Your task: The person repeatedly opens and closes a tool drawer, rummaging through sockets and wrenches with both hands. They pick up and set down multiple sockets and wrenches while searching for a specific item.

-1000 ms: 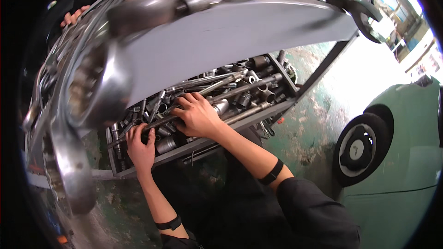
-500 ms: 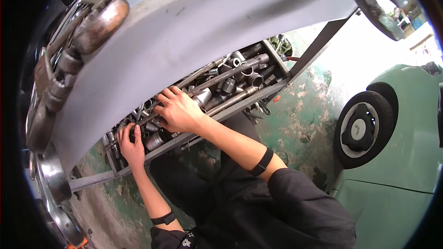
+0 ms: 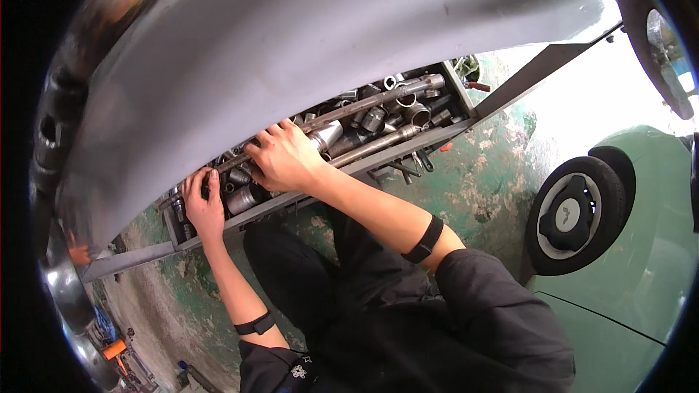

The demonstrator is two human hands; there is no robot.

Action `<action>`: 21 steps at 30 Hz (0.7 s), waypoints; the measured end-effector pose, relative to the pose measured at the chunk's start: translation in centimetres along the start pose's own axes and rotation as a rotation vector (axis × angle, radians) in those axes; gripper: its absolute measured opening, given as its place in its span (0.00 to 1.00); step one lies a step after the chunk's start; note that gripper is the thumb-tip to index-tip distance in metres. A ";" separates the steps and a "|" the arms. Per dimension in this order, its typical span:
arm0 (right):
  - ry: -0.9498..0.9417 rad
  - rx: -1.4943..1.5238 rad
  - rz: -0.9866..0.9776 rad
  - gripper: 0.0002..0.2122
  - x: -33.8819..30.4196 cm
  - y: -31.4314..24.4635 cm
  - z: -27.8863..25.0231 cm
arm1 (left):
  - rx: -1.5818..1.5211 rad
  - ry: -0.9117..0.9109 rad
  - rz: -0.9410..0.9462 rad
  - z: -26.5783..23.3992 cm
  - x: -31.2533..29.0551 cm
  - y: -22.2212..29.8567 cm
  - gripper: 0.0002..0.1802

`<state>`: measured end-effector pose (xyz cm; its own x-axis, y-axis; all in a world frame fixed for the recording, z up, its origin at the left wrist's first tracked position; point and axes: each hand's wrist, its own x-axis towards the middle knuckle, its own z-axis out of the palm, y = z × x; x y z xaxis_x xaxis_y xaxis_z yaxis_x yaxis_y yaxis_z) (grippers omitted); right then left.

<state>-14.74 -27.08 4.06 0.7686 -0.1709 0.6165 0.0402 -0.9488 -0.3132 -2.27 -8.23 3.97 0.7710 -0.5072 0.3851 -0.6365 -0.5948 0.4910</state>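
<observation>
The long bar [image 3: 364, 105] lies slantwise over sockets [image 3: 373, 119] in the drawer [image 3: 437, 137], its far right end thicker, with the left hand's [image 3: 205, 207] fingers curled around it near its left end and the right hand's [image 3: 287, 160] fingers closed over it farther right. A shorter rod [image 3: 371, 147] lies along the drawer's near side. Beyond spreads a grey panel [image 3: 328, 22]; to the right, a green car [image 3: 626, 247] with a black-tyred wheel [image 3: 571, 215] stands on the blotchy floor [image 3: 480, 175].
</observation>
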 end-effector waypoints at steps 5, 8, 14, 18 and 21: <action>-0.031 -0.011 0.008 0.15 0.0 0.0 0.2 | 0.011 -0.031 -0.010 0.0 -0.1 0.1 0.19; 0.048 -0.032 -0.025 0.15 0.0 0.1 0.3 | -0.020 -0.028 -0.003 -0.1 -0.3 -0.1 0.19; 0.025 -0.023 -0.029 0.15 0.2 0.3 0.3 | 0.005 -0.010 -0.010 0.1 0.1 0.0 0.17; 0.032 -0.003 -0.040 0.15 0.3 0.4 0.2 | 0.011 0.003 -0.003 0.3 0.4 -0.4 0.16; 0.026 0.005 -0.040 0.15 0.2 0.4 0.0 | 0.027 0.003 0.016 0.3 0.4 -0.5 0.17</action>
<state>-14.57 -27.54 4.06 0.7492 -0.1403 0.6473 0.0736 -0.9536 -0.2919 -1.68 -8.34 3.63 0.7607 -0.5151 0.3949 -0.6491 -0.6034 0.4632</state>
